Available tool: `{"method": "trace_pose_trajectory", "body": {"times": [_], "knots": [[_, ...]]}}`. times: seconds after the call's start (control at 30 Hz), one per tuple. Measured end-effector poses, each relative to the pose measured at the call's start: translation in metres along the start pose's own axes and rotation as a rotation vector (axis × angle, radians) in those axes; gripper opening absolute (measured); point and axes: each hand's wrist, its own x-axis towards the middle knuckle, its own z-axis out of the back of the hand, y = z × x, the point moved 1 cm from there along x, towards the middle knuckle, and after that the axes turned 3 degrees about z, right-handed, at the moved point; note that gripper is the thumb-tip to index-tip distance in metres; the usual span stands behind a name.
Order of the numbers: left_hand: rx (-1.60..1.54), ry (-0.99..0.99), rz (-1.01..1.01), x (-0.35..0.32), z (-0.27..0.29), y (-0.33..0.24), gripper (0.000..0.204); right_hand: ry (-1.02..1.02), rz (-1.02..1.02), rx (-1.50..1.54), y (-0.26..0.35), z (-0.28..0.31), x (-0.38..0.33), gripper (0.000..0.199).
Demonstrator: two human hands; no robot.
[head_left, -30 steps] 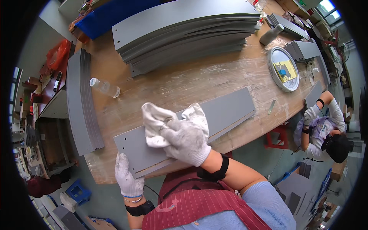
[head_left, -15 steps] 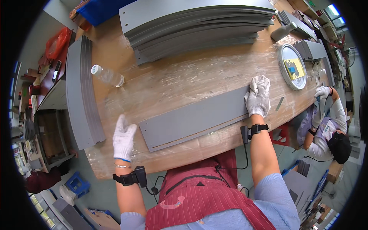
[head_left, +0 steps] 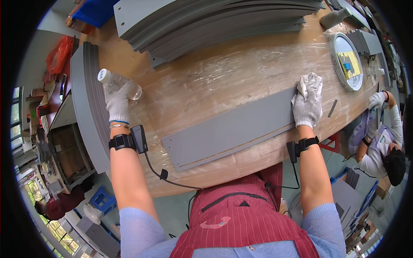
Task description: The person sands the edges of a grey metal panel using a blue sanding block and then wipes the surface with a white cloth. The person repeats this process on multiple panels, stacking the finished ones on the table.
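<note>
On the table [head_left: 202, 94], left hand [head_left: 117, 104] now closed around bottle [head_left: 116, 79], right hand [head_left: 307, 109] still gripping cloth [head_left: 310, 83], at grey panel [head_left: 232, 129]

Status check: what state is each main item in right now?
Clear bottle: capped, left hand around it
White cloth: bunched, in the right hand
Grey panel: lying flat
Panel stack: piled, edges uneven
Round container: yellow sheet on top
Plastic film: spread out, wrinkled
</note>
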Motion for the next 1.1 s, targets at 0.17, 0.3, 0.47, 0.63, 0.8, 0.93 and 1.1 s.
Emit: {"method": "trace_pose_trajectory", "body": {"times": [0.17,0.3,0.47,0.63,0.8,0.93,1.1], "knots": [[0.449,0.471,0.095,-0.105,-0.014,-0.038,0.069,0.011,0.055,-0.035,-0.009,-0.003,0.001,0.047],[1.1,0.884,0.22,-0.179,-0.036,-0.078,0.068,0.009,0.036,-0.134,-0.006,0.0,0.0,0.035],[1.456,1.085,0.113,-0.213,-0.065,-0.077,0.054,-0.102,0.091,-0.189,-0.008,-0.002,0.0,0.031],[1.373,1.129,0.051,-0.223,-0.086,-0.083,0.046,0.03,-0.016,-0.132,-0.003,0.002,-0.001,0.038],[1.432,0.988,0.152,-0.212,-0.058,-0.079,0.051,0.007,0.088,-0.12,-0.007,0.002,0.0,0.042],[1.061,0.684,0.32,-0.195,-0.008,-0.064,0.066,0.006,0.257,-0.104,-0.013,0.004,0.001,0.044],[0.114,0.108,0.144,-0.175,0.058,-0.019,0.07,0.447,0.447,0.275,0.079,0.017,-0.061,0.03]]}}
